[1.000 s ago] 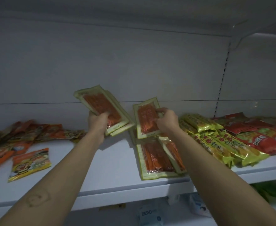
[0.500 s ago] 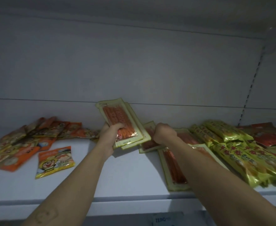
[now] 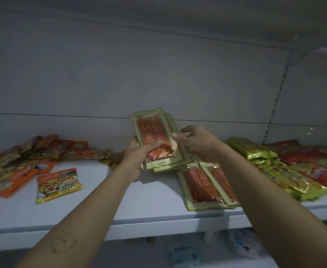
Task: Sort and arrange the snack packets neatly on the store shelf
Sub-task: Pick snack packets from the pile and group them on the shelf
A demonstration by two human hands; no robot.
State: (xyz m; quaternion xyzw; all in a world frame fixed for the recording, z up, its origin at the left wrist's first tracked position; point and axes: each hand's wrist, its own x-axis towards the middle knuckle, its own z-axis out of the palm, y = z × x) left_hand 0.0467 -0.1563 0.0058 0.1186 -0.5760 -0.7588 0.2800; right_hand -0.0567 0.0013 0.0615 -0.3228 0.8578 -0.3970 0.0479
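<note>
1. The left hand (image 3: 139,153) grips a stack (image 3: 153,132) of stick packets from below, with the thumb across the front and the fingers behind. It holds the stack tilted up above the shelf (image 3: 139,202), about midway along and nearer the back edge.
2. The right hand (image 3: 195,140) is just beside the stack with its fingers loosely stretched. Its fingertips (image 3: 175,135) touch the stack's right edge but do not wrap round it.
3. Loose stick packets (image 3: 203,184) of the same kind lie flat and overlapping just right of the stack, and they reach the shelf's front edge.
4. Yellow-green packets (image 3: 274,171) are heaped toward the right end, with red packets (image 3: 317,163) beyond them at the far right.
5. Orange packets (image 3: 23,157) are piled at the left end near the back. A cartoon packet (image 3: 58,185) lies alone just in front of that pile — well apart from both hands.
</note>
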